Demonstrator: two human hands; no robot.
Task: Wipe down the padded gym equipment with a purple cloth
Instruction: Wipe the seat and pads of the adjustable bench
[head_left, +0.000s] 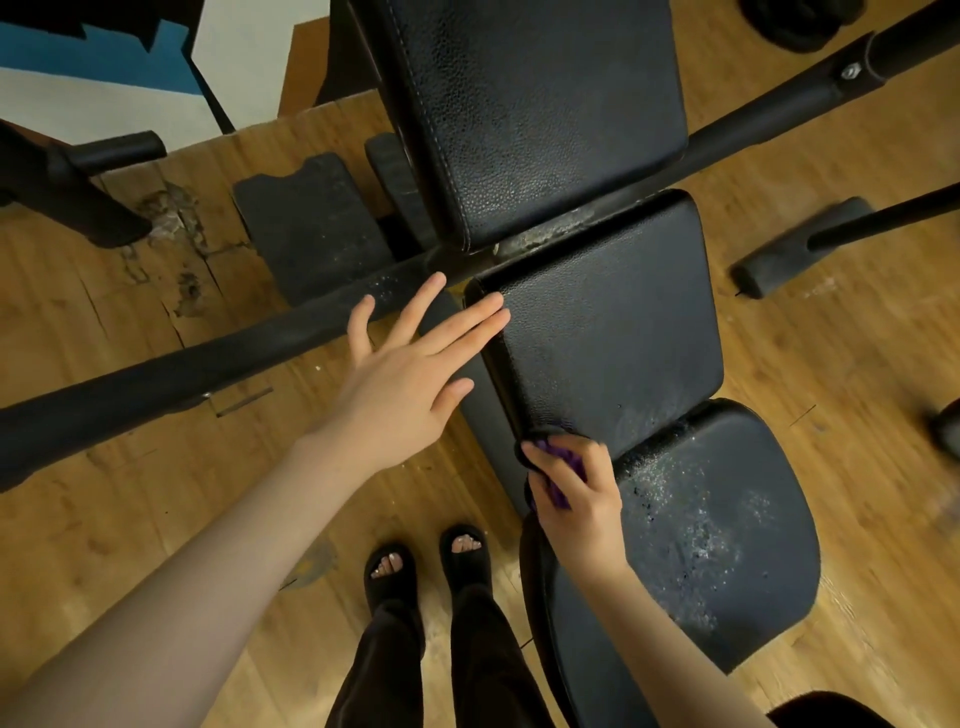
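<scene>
Down at the near left corner of the black textured-leather middle pad (608, 332), the right hand (576, 499) curls its grip around a crumpled purple cloth (563, 457). Meanwhile the left hand (410, 374) lies flat, fingers straight, fingertips touching that pad's left edge.

worn wooden floor (156, 519), black sandals (389, 571), dark trousers (483, 649)
</scene>
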